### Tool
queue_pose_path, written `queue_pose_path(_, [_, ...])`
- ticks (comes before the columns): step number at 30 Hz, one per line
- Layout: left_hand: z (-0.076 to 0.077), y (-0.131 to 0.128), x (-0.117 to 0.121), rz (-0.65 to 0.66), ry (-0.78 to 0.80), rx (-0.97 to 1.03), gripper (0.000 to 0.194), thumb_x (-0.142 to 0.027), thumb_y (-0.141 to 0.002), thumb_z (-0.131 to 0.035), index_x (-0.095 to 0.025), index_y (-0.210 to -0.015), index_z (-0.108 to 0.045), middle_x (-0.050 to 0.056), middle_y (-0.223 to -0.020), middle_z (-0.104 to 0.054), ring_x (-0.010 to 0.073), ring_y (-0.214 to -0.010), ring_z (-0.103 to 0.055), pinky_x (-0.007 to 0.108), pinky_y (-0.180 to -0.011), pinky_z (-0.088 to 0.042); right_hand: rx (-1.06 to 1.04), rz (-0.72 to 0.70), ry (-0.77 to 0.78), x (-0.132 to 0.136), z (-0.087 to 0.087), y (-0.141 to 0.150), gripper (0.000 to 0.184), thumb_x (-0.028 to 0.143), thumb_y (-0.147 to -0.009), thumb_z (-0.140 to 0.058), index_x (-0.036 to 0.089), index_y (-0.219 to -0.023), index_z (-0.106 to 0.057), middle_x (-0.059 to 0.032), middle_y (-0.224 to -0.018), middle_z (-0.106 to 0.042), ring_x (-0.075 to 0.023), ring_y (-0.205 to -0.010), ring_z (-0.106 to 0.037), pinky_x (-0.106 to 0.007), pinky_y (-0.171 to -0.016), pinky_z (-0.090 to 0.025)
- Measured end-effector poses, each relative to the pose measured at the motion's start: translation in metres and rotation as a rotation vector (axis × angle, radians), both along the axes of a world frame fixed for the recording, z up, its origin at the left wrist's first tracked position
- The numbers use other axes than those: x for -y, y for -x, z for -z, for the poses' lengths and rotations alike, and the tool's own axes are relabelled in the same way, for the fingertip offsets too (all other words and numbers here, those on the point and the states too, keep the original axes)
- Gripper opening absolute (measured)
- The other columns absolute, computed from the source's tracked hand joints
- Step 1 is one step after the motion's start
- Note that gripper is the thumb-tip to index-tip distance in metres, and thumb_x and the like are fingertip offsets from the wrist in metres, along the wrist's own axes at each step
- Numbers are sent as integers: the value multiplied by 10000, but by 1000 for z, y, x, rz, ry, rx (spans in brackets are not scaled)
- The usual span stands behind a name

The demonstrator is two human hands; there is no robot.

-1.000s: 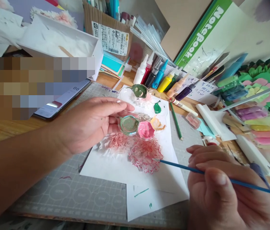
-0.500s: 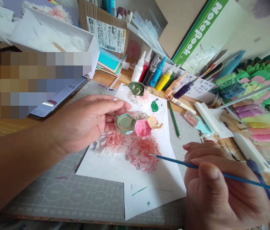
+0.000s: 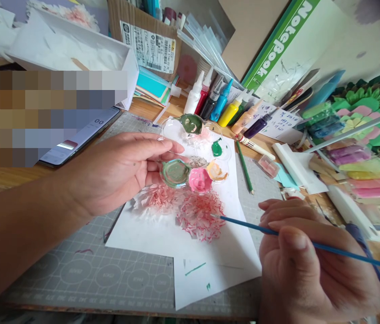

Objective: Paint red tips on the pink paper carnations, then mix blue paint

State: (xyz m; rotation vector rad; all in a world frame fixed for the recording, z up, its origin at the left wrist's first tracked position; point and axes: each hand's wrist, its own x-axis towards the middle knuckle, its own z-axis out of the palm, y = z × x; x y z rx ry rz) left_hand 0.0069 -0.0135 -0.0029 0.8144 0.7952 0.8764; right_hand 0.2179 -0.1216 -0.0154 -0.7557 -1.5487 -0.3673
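Between thumb and fingers my left hand grips the edge of a clear paint palette. Its wells hold dark green, bright green, pink, orange-yellow and a murky green. My right hand is closed around a thin blue paintbrush. The brush tip appears over a paper flower with pink-red edged petals; whether it touches cannot be made out. Left of it, partly under the palette, lies a paler pink and white paper flower. Both flowers rest on white paper.
Paint bottles stand in a row behind the palette. A green pencil and a glue-like white pen lie to the right. A phone and a white box are at left. A grey cutting mat lies underneath.
Hardly anything differs. The whole view has shifted very slightly, and both hands keep the same hold on the palette and the paintbrush.
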Motion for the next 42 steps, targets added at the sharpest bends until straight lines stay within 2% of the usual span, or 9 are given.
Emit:
queue_pose_path(8, [-1,0,0,-6,-2,-3,86,-187,-750,-736,-120,-754,-789,75,-811,-757,177,-708,-708,266,-581,-589,38,-48,58,5,-1,2,174,33,-871,-597,92,-707,-612,2,-572,-574,-148,-543,-608,-350,-515,-541])
queue_pose_path(13, [-1,1,0,-14,-7,9,89,-181,-770,-720,-127,-748,-787,76,-797,-761,188,-706,-714,290,-587,-599,14,12,23,3,-2,3,173,35,-863,-611,107,-705,-609,9,-555,-570,-151,-546,-613,-329,-503,-518])
queue_pose_path(19, [0,1,-1,-29,-13,6,95,-174,-786,-707,-123,-771,-785,78,-802,-763,201,-723,-719,306,-593,-603,41,2,111,8,-3,6,203,35,-883,-591,118,-697,-594,20,-582,-577,-136,-539,-609,-350,-523,-559])
queue_pose_path(24, [0,2,0,-29,-19,6,91,-174,-783,-705,-130,-770,-783,70,-803,-756,193,-724,-709,304,-597,-599,12,21,29,3,-1,4,185,39,-861,-616,122,-696,-604,21,-545,-563,-147,-529,-606,-333,-498,-524])
queue_pose_path(27, [-2,1,1,-19,-2,0,79,-185,-764,-726,-135,-755,-786,71,-806,-753,193,-732,-698,295,-586,-596,-87,12,6,3,-3,5,164,74,-858,-644,125,-702,-635,15,-543,-576,-148,-491,-577,-343,-482,-509])
queue_pose_path(30, [-4,1,2,-2,29,-9,70,-191,-718,-768,-136,-755,-791,75,-820,-754,189,-739,-685,269,-569,-590,-374,13,89,7,-7,9,159,159,-893,-655,120,-740,-674,-6,-589,-602,-170,-527,-590,-378,-518,-532])
queue_pose_path(32, [-5,0,4,12,39,-16,106,-206,-695,-795,-141,-778,-796,78,-831,-756,186,-732,-679,256,-551,-581,-475,40,134,8,-9,13,164,195,-904,-664,114,-764,-691,-18,-623,-621,-186,-574,-617,-391,-544,-543])
queue_pose_path(36, [-4,0,6,26,54,-34,138,-250,-695,-809,-147,-785,-795,82,-849,-757,197,-739,-682,270,-548,-588,-395,71,89,8,-10,19,78,151,-864,-714,123,-792,-705,-3,-634,-648,-186,-590,-638,-398,-582,-546])
queue_pose_path(42, [-3,0,8,72,36,-42,125,-266,-741,-789,-152,-794,-790,63,-835,-757,181,-711,-676,246,-527,-563,-348,73,180,11,-12,21,64,145,-873,-711,114,-817,-703,-10,-664,-673,-194,-639,-663,-412,-639,-551])
